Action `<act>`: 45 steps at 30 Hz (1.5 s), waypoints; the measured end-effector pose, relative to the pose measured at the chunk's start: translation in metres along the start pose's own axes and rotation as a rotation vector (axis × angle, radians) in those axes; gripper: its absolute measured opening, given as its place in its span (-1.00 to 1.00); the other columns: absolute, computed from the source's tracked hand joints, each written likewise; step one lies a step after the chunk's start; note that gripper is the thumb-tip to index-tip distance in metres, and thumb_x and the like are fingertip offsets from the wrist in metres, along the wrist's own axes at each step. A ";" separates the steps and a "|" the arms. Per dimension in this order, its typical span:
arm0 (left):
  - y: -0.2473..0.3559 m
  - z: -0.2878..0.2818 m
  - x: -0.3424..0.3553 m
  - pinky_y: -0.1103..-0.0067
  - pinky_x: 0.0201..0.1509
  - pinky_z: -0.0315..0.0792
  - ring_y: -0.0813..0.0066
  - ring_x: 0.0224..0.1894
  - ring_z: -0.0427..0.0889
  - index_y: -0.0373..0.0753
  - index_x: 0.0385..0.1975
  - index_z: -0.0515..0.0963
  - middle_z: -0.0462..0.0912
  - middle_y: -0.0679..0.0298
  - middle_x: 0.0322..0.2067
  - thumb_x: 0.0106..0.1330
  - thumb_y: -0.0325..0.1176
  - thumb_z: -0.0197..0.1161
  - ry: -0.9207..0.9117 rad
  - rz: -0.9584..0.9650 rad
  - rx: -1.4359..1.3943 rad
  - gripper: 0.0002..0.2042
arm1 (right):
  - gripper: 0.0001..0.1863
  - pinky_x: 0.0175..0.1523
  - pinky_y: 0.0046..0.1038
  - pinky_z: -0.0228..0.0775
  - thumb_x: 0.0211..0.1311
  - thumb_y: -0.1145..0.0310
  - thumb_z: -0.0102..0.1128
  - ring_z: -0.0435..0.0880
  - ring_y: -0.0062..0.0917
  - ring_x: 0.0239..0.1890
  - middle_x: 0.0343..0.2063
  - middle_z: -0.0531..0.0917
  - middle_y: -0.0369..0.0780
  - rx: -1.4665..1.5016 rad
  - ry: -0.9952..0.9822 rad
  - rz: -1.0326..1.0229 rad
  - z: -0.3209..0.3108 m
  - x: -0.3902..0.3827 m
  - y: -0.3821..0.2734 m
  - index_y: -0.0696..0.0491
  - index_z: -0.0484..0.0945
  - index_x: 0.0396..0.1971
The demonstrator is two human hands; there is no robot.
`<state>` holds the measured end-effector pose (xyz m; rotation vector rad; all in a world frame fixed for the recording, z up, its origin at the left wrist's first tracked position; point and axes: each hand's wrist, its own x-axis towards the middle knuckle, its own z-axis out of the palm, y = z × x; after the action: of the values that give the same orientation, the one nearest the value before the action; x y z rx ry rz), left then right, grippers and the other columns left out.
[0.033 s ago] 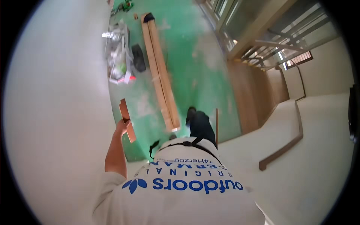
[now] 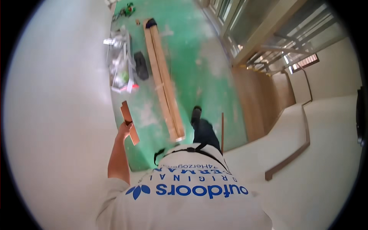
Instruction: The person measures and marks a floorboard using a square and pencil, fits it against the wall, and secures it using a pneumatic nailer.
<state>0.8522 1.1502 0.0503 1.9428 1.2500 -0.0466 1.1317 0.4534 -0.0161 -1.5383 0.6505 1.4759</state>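
Observation:
My left hand is closed around the middle of a short, flat reddish-brown wooden plank, at my left beside the white wall. The plank's far end has a stepped edge. My right hand is out of the picture, hidden below or behind my shirt. A thin brown wooden strip stands up past my right hip; what holds its lower end is hidden. My dark-trousered leg and shoe are on the green floor ahead.
Long cardboard boxes lie lengthwise ahead, a dark cloth at their far end. Left of them are a dark grey object and a bin of plastic-wrapped stuff. A green tool sits farther off. At right are a wooden floor and handrail.
The floor, boxes and bin have slid slightly toward me in the view. My visible leg now reaches farther forward. The plank stays in my left hand.

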 end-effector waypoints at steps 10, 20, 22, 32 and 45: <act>0.123 0.045 0.242 0.15 0.10 0.55 -0.14 0.09 0.69 -0.30 0.03 0.63 0.75 -0.12 -0.08 0.40 0.01 0.31 -0.101 -0.224 -0.011 -0.53 | -0.37 0.13 -0.38 0.50 0.55 -0.25 -0.05 0.68 -0.41 -0.03 -0.04 0.74 -0.14 -0.186 0.170 0.013 0.063 0.113 -0.525 0.01 0.63 0.16; 0.203 0.091 0.412 0.11 0.11 0.56 -0.22 0.06 0.68 -0.27 0.11 0.63 0.72 -0.20 -0.05 0.36 0.16 0.24 -0.513 -0.614 -0.072 -0.41 | -0.13 0.31 -0.13 0.37 0.45 -0.41 -0.08 0.50 -0.24 0.29 0.31 0.50 -0.07 -0.354 0.102 -0.040 0.183 0.218 -0.974 0.03 0.40 0.42; 0.239 0.068 0.526 0.11 0.10 0.56 -0.23 0.05 0.69 -0.26 0.12 0.62 0.72 -0.21 -0.05 0.36 0.15 0.23 -0.525 -0.532 -0.042 -0.41 | -0.16 0.28 -0.15 0.39 0.47 -0.39 -0.08 0.52 -0.26 0.25 0.27 0.52 -0.08 -0.317 0.093 -0.053 0.212 0.231 -1.049 0.02 0.42 0.40; 0.582 -0.247 1.181 0.10 0.06 0.56 -0.19 -0.02 0.72 -0.24 0.16 0.54 0.74 -0.14 -0.08 0.44 -0.08 0.24 0.095 -0.032 -0.041 -0.56 | -0.29 0.13 -0.26 0.48 0.53 -0.30 -0.08 0.61 -0.36 0.06 0.06 0.63 -0.13 -0.340 0.064 -0.024 0.398 0.330 -1.411 0.00 0.50 0.30; 0.510 -0.270 1.444 0.22 0.20 0.51 -0.08 0.11 0.63 -0.25 0.29 0.47 0.64 -0.19 0.08 0.29 -0.15 0.45 -0.089 -0.517 0.057 -0.40 | -0.15 0.15 -0.24 0.47 0.45 -0.41 -0.06 0.66 -0.33 0.01 0.02 0.70 -0.09 -0.642 0.069 -0.038 0.686 0.507 -1.977 0.12 0.57 0.23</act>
<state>1.8837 2.3066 -0.0779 1.5965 1.6715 -0.4294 2.5410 2.0803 0.0227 -2.0735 0.1776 1.7024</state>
